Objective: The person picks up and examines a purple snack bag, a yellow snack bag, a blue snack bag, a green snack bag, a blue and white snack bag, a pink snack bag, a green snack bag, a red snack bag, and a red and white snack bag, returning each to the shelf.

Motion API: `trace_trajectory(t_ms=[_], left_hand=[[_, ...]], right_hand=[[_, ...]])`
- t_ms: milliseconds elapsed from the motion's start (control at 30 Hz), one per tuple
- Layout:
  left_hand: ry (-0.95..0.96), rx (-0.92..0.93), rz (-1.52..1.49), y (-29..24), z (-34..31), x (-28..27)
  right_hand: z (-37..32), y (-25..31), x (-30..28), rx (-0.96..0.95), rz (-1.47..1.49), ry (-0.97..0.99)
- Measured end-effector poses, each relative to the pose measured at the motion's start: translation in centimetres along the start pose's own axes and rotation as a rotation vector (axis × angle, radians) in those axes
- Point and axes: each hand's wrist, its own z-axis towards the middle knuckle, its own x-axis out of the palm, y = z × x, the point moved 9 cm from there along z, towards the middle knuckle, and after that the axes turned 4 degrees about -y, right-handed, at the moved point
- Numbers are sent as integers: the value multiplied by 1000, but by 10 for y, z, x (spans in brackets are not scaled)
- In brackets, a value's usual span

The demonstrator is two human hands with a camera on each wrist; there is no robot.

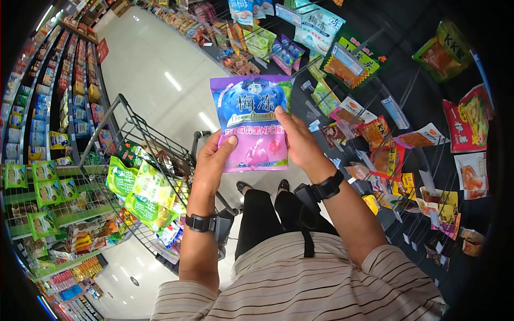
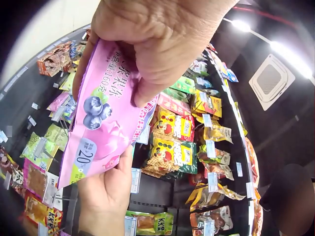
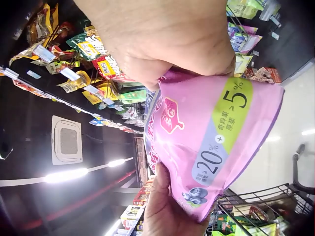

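Observation:
A pink, purple and blue snack bag [image 1: 254,123] with blueberries printed on it is held upright between both hands in the head view. My left hand [image 1: 210,160] grips its lower left side, thumb on the front. On the right edge, my right hand [image 1: 302,140] pinches the bag with the thumb on the front. The left wrist view shows the bag [image 2: 106,118] with the left hand [image 2: 152,44] over it and the right hand [image 2: 109,191] at the opposite side. In the right wrist view, the right hand [image 3: 167,39] holds the bag [image 3: 197,132], its fingertips hidden behind it.
A wire shopping cart [image 1: 115,107] with green bags [image 1: 150,195] stands at the left. Hanging snack packets [image 1: 350,67] line the dark rack on the right. Stocked shelves [image 1: 40,101] run along the far left, beyond a pale floor [image 1: 144,59].

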Motion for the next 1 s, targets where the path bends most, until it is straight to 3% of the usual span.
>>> trace_trajectory(t_ms=[367,500,633,1000], left_hand=[[-126,-15,139,10,-2,-15],[-115,-64,109,20,-5,-20],[-135,-97,123,43,-4,-29],[-64,-142,-55,93,12,-44]], right_hand=[[3,-19,0,48,-11,-36],[-6,-17,1,24,-147,-78],[-13,-33,-5,127,-149,-80],[-6,-84,-34,189,-199,-150]])
